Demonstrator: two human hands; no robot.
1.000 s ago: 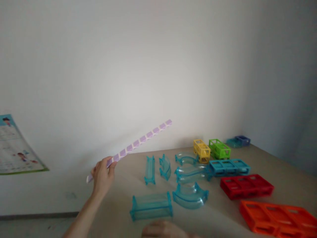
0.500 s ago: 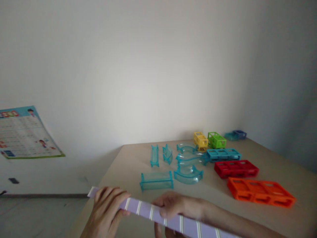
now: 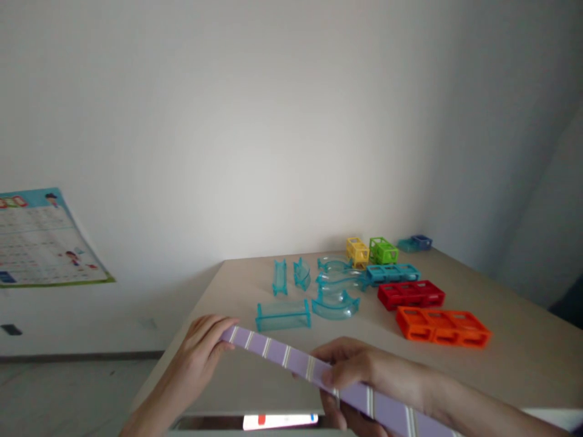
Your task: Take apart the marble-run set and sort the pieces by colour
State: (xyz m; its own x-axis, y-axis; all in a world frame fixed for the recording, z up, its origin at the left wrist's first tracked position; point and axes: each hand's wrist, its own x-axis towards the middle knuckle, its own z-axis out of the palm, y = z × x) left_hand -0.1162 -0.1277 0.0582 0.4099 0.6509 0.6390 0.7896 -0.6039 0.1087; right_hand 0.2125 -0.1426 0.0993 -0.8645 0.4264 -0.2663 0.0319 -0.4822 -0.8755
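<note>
Lilac, white-banded strip slants across the bottom centre of the frame, pinched at its upper end by the left hand and clasped midway by the right hand. Keeping both grips firm and well apart should stop it sagging toward the table.

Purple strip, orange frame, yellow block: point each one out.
purple strip (image 3: 291,361), head view, middle between the hands.
orange frame (image 3: 443,326), head view, top face.
yellow block (image 3: 357,252), head view, its centre.

Two bare forearms enter from the bottom of the frame, no sleeves, watch or rings showing. The left hand and right hand wear no gloves.
</note>
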